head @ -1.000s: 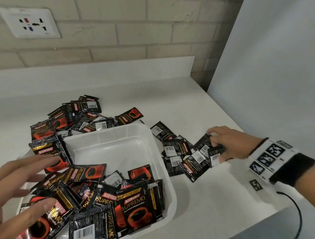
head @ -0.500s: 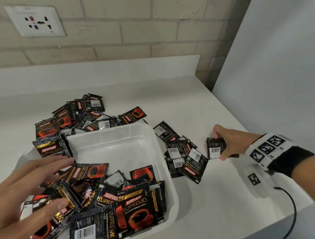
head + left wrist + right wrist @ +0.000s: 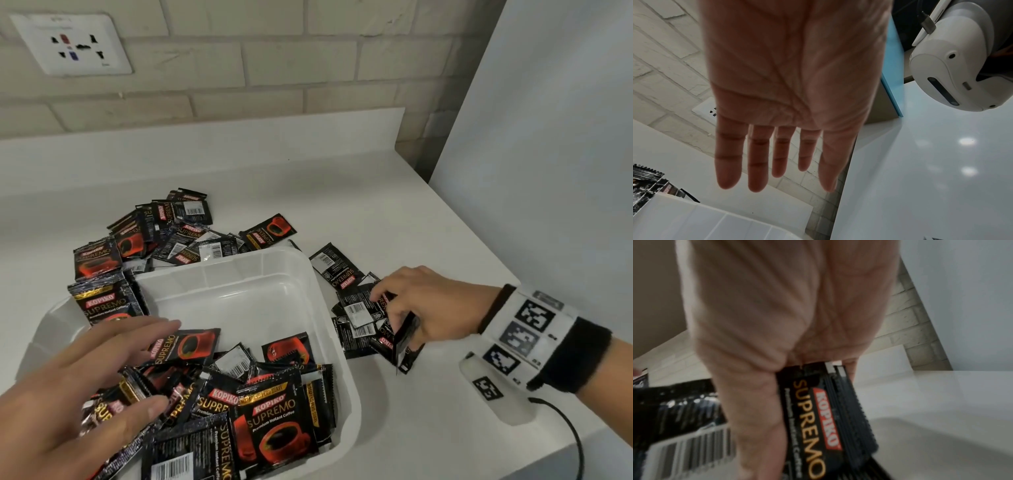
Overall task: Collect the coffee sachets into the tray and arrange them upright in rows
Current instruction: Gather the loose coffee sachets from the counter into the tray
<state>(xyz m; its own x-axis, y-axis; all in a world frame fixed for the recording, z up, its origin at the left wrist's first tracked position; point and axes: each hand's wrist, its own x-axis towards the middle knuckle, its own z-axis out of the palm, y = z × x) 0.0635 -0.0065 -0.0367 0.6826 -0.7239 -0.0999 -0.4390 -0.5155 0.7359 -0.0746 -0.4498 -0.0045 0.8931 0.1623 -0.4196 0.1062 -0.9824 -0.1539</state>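
A white plastic tray (image 3: 310, 274) sits on the counter with several black Kopiko sachets (image 3: 267, 421) lying flat and jumbled in its near half. More sachets are heaped behind the tray (image 3: 164, 236) and to its right (image 3: 356, 308). My left hand (image 3: 164, 366) hovers over the tray's sachets with fingers straight and spread; the left wrist view shows its palm (image 3: 777, 178) holding nothing. My right hand (image 3: 387, 311) grips a few sachets (image 3: 406, 339) edge-on while its fingertips reach onto the right pile. In the right wrist view those held sachets (image 3: 818, 410) lie stacked against the palm.
A brick wall with a white socket plate (image 3: 72, 44) runs behind the counter. A tall white panel (image 3: 548, 171) closes off the right side. The counter's edge lies at the lower right, where a black cable (image 3: 565, 428) trails from my wrist.
My right hand, holding sachets, has moved left from beside the right pile onto it, fingers now touching the top sachets. My left hand stays over the tray.
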